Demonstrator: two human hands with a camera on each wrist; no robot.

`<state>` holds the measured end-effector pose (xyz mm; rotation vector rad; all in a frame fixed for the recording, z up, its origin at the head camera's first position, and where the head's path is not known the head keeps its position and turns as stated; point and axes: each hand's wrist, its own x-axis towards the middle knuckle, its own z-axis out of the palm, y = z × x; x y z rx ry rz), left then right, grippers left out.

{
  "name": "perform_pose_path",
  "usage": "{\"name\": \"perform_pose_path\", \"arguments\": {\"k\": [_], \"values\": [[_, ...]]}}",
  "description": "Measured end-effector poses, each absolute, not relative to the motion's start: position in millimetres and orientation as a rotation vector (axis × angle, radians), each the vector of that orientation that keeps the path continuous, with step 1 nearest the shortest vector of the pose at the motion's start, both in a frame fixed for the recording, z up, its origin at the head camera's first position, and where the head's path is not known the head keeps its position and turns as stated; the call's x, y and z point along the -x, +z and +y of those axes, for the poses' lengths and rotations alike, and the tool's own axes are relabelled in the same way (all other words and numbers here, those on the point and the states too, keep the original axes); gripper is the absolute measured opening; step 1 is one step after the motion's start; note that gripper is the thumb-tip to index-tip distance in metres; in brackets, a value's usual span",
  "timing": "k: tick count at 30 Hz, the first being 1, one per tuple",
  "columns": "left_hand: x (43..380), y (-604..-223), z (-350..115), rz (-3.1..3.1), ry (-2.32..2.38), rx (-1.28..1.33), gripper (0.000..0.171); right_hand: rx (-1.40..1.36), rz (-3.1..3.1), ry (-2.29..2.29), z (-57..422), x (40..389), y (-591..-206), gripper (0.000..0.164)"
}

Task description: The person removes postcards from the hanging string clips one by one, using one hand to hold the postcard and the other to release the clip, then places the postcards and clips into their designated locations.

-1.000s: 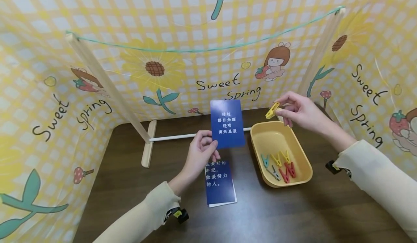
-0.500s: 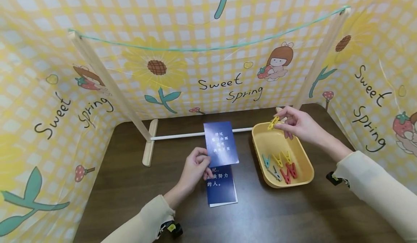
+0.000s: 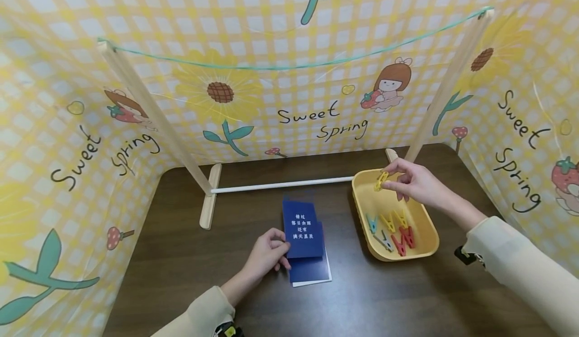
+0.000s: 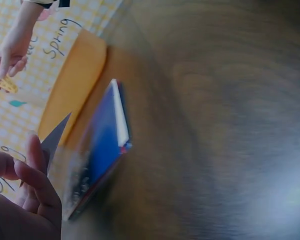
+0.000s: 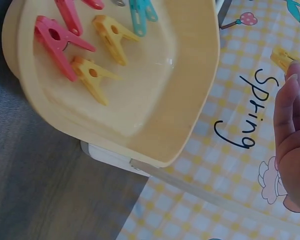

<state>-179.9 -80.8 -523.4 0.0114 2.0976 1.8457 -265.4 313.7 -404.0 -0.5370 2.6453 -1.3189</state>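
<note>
My left hand (image 3: 266, 250) pinches a dark blue card (image 3: 304, 246) by its left edge, with the white printed lettering facing up. Under it, overlapped in the head view, lies a stack of blue cards (image 3: 312, 272) with a white edge showing; the left wrist view shows the stack (image 4: 106, 137) from the side. My right hand (image 3: 415, 184) pinches a yellow clothespin (image 3: 381, 181) between thumb and fingers, over the far end of the yellow basin (image 3: 428, 226). Inside the basin lie several clothespins in red, yellow, teal and grey, the red ones (image 5: 57, 45) nearest its side.
Behind the cards stands a wooden frame, its left post (image 3: 149, 111) and right post (image 3: 448, 86) joined by a sagging green string (image 3: 289, 68) on top and a white rod (image 3: 280, 184) below. A yellow checked cloth (image 3: 298, 25) surrounds the dark table (image 3: 362, 302).
My left hand has come down and toward me with the card, from near the white rod to over the stack. My right hand has lowered the yellow clothespin toward the basin.
</note>
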Motion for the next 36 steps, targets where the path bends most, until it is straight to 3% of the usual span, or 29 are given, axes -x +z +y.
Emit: {"name": "perform_pose_path", "arguments": {"k": [20, 36], "values": [[162.8, -549.5, -92.7, 2.141, 1.666, -0.146, 0.01, 0.53, 2.618, -1.182, 315.8, 269.7, -445.3, 0.027], [162.0, -549.9, -94.2, 2.264, 1.525, -0.244, 0.015, 0.45, 2.597, -0.836, 302.7, 305.3, -459.2, 0.033]]}}
